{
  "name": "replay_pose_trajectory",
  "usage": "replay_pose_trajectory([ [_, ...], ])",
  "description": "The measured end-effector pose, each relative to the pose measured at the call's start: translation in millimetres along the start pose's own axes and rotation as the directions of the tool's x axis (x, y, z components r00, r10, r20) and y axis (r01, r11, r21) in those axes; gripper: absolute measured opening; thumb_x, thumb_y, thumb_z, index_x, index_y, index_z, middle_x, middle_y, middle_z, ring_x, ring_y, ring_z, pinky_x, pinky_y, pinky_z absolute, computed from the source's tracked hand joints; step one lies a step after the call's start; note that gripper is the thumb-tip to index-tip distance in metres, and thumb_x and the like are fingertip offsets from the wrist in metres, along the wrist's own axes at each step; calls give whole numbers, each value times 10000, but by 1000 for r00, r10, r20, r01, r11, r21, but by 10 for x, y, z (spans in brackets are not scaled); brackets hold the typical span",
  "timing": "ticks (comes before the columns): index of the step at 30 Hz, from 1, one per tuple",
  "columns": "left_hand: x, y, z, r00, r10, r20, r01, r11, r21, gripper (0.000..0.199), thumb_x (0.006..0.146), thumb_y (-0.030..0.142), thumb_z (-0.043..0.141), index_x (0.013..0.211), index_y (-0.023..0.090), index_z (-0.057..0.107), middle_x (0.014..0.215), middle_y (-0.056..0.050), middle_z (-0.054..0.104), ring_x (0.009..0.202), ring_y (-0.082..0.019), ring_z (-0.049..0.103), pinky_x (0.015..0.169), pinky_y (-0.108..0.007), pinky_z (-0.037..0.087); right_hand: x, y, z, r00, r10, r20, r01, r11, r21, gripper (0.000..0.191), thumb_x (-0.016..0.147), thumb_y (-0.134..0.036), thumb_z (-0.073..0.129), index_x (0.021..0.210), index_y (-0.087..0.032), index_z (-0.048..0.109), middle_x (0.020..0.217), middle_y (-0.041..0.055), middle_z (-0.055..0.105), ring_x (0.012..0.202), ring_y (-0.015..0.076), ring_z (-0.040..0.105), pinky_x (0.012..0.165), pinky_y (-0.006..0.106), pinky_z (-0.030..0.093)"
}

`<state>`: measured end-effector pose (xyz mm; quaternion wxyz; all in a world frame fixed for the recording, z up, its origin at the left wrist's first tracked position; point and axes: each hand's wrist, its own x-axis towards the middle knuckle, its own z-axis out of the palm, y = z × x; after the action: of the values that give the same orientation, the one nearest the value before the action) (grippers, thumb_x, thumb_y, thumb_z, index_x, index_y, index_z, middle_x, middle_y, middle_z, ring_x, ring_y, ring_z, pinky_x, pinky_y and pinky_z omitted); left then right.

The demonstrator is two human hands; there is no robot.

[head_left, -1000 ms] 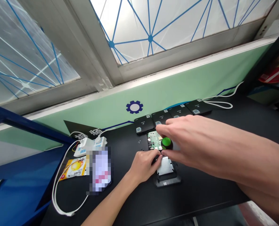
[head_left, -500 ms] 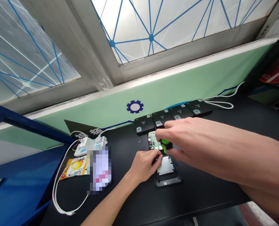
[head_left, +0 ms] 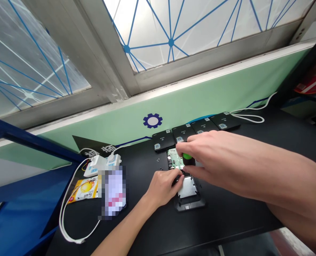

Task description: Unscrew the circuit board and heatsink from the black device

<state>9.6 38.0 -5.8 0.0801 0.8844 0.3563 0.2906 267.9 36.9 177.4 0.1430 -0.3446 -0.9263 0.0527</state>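
Observation:
An opened black device casing (head_left: 192, 206) lies on the table, with a green circuit board (head_left: 174, 155) at its far end and a silver metal plate (head_left: 187, 188) at its near end. My left hand (head_left: 163, 186) is closed on the device's left side, fingertips between board and plate. Above it, my right hand (head_left: 211, 153) grips a screwdriver (head_left: 189, 160) by its black and green handle. The handle stands upright; the shaft and tip are mostly hidden by my fingers. Several tiny screws (head_left: 158, 160) lie left of the board.
Several closed black devices (head_left: 163, 140) stand in a row along the wall. At left are a white power strip (head_left: 115, 160), a yellow snack packet (head_left: 84, 190), a blurred-out phone (head_left: 115, 192) and a looped white cable (head_left: 63, 224). Another white cable (head_left: 253, 117) lies at back right.
My right hand has turned slightly around the screwdriver, and the handle's green part shows differently, with more black visible below it. My left hand and the device have stayed in place.

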Motion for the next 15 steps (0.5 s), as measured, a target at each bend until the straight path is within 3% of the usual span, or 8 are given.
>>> replay_pose_trajectory([
  [7,17,15,-30,1000,-5,17,5,1000,-1,230,1138,224,578,919,238,649,660,37,681,509,-145,635,549,-276,360,-88,3,46,996,-35,-78,40,997,61,226,1030,-121,668,1187,-251,765,1053,46,807,890,253,749,783,366,523],
  [15,5,11,-25,1000,-4,25,3,1000,19,190,1124,228,611,941,240,658,661,37,685,526,-157,663,563,-269,398,-78,-25,-6,996,13,-89,-15,1000,-22,102,1056,-185,639,1074,-216,735,1021,96,790,852,284,737,775,392,523],
])
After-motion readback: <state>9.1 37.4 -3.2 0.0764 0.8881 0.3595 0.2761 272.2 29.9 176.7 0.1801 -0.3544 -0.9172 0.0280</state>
